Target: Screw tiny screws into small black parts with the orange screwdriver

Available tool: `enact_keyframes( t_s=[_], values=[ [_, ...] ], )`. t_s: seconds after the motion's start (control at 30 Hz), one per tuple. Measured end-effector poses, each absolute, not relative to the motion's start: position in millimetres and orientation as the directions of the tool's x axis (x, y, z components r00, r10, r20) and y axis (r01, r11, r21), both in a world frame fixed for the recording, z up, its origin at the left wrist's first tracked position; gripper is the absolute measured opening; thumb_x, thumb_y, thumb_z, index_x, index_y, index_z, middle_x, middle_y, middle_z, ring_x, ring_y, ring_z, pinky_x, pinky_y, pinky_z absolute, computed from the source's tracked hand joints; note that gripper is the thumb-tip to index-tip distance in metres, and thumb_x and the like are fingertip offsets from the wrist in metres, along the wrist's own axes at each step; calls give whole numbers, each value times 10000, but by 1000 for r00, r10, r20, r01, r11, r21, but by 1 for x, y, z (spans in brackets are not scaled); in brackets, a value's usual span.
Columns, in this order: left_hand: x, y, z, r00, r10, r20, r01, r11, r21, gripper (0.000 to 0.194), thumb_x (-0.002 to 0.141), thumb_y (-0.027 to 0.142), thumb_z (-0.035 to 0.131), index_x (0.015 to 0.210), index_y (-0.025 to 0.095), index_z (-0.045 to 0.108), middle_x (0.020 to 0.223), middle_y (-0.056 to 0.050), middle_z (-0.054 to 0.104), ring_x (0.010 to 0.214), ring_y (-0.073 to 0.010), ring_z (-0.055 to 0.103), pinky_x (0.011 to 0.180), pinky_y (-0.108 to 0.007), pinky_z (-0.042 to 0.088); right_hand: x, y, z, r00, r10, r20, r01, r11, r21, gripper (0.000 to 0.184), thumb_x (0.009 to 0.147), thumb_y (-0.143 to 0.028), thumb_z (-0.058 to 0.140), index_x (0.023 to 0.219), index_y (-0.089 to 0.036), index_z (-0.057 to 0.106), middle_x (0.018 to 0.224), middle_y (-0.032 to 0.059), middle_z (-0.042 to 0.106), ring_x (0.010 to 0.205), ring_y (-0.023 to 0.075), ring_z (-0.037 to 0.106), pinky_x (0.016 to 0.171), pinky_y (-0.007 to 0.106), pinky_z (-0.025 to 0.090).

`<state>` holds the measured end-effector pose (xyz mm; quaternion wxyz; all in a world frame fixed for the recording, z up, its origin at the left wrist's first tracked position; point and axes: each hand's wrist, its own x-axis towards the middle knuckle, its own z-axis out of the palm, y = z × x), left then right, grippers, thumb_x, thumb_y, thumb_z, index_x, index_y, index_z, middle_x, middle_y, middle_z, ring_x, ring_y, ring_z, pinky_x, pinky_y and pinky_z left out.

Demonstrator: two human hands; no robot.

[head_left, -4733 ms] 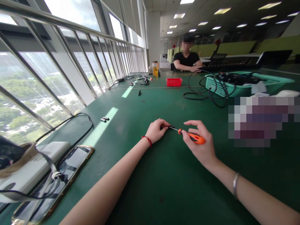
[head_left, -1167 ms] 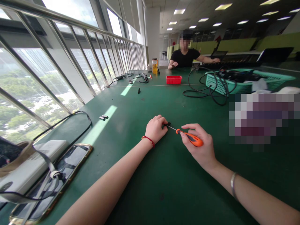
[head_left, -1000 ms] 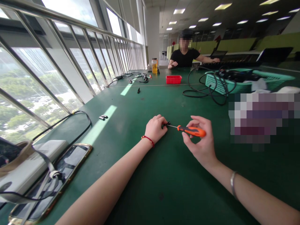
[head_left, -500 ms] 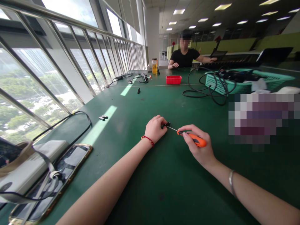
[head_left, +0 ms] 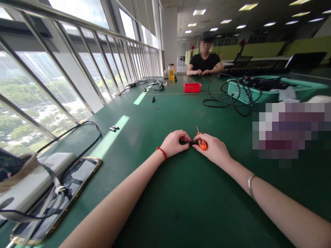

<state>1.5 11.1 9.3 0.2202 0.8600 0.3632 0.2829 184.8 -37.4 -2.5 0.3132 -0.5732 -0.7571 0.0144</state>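
Observation:
Between my hands, just above the green table [head_left: 165, 193], is a small black elongated part [head_left: 190, 142] of a kind I cannot make out. My left hand [head_left: 174, 143] is closed, its fingertips pinching the left end of this part. The fingers of my right hand [head_left: 216, 148] grip its other end. Tucked in that same right hand is a screwdriver with an orange and black handle [head_left: 203, 144], its metal shaft pointing away from me. Fingers hide part of the handle and both ends of the black part.
Small black pieces [head_left: 114, 128] lie to the left, another black piece [head_left: 153, 99] farther off. Beyond are a red bin [head_left: 192, 88], a jar [head_left: 171, 73], cables and a green basket [head_left: 241, 95]. A phone [head_left: 74, 184] lies near left. Opposite sits a person [head_left: 205, 62].
The screwdriver has come off the black part and swung to point away from me. My right hand has moved left to the part. The person opposite has brought both hands together.

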Motion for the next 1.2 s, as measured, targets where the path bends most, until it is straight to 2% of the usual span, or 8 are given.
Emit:
enact_keyframes(
  t_s=[0.1, 0.27, 0.77, 1.0, 1.1, 1.2],
  values=[
    [1, 11, 10, 581, 742, 333, 504, -650, 569, 89, 721, 207, 623, 793, 179, 667, 795, -9, 634, 756, -129, 585, 720, -248, 497, 185, -37, -2, -173, 870, 462, 867, 357, -348, 74, 777, -316, 615, 832, -266, 612, 903, -10, 681, 679, 156, 610, 497, 242, 355],
    [1, 12, 10, 588, 732, 345, 488, -661, 571, 110, 740, 277, 658, 762, 169, 660, 769, -12, 634, 740, -132, 577, 708, -252, 490, 186, -37, -3, -181, 874, 451, 855, 366, -367, 79, 788, -305, 615, 855, -265, 605, 919, -15, 687, 704, 165, 622, 517, 243, 374],
    [1, 11, 11, 560, 759, 334, 460, -619, 636, 107, 764, 261, 634, 757, 161, 670, 787, -22, 640, 749, -131, 591, 718, -250, 486, 186, -38, -1, -178, 895, 410, 851, 349, -393, 102, 802, -347, 593, 866, -269, 598, 941, -27, 694, 724, 167, 626, 537, 244, 381],
    [1, 11, 11, 426, 792, 437, 485, -608, 629, 89, 752, 247, 644, 775, 168, 679, 827, -33, 641, 807, -156, 592, 752, -280, 475, 184, -33, -1, -109, 921, 374, 897, 254, -361, 149, 811, -407, 559, 872, -276, 596, 855, -22, 688, 706, 187, 624, 509, 252, 337],
    [1, 10, 12, 410, 784, 465, 475, -619, 625, 82, 750, 254, 658, 772, 180, 684, 877, -42, 657, 874, -173, 599, 832, -309, 470, 186, -27, -1, -68, 938, 341, 869, 223, -441, 185, 785, -425, 576, 895, -279, 600, 855, -7, 682, 750, 211, 628, 551, 273, 376],
    [0, 10, 12, 476, 747, 464, 463, -662, 590, 79, 746, 270, 675, 768, 196, 694, 938, -38, 681, 918, -183, 600, 899, -338, 446, 192, -21, -1, -72, 923, 378, 712, 313, -629, 155, 772, -350, 572, 889, -250, 596, 930, 14, 679, 870, 205, 629, 717, 295, 444]
  ],
)
